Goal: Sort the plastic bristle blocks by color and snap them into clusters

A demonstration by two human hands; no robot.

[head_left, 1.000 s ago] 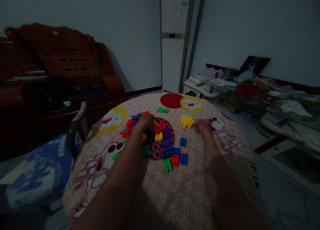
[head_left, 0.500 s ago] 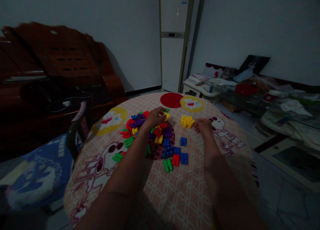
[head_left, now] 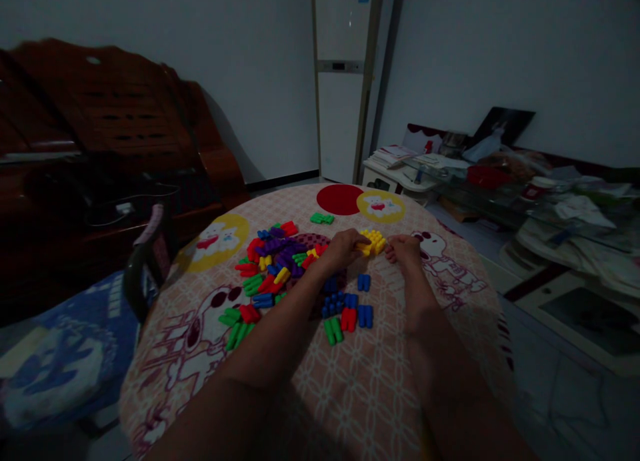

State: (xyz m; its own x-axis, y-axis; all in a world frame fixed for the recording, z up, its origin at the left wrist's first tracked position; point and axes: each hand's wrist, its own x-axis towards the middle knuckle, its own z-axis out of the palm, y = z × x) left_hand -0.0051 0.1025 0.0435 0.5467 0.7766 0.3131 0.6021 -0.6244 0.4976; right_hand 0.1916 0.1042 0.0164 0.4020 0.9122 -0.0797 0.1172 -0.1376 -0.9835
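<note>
My left hand (head_left: 347,247) is closed on a yellow toy block (head_left: 364,249), held against the left side of a cluster of joined yellow blocks (head_left: 376,239). Just right of that cluster is my right hand (head_left: 404,249), its fingers curled; what they hold, if anything, is hidden. Nearer me lie blue blocks (head_left: 365,315), a red block (head_left: 349,319) and a green block (head_left: 333,330). A loose pile of purple blocks (head_left: 290,254), mixed with red, green, yellow and blue ones, spreads left of my left forearm.
A patterned cloth covers the round table (head_left: 370,387). Green blocks (head_left: 322,218) lie toward its far edge. A chair (head_left: 143,267) with a blue cover stands at the left, a wooden sofa (head_left: 125,127) behind it. A cluttered glass-topped cabinet (head_left: 500,207) is at the right.
My left hand has moved right from above the pile to the yellow cluster, bringing a yellow block. My right hand has stayed beside the cluster. The view has shifted slightly.
</note>
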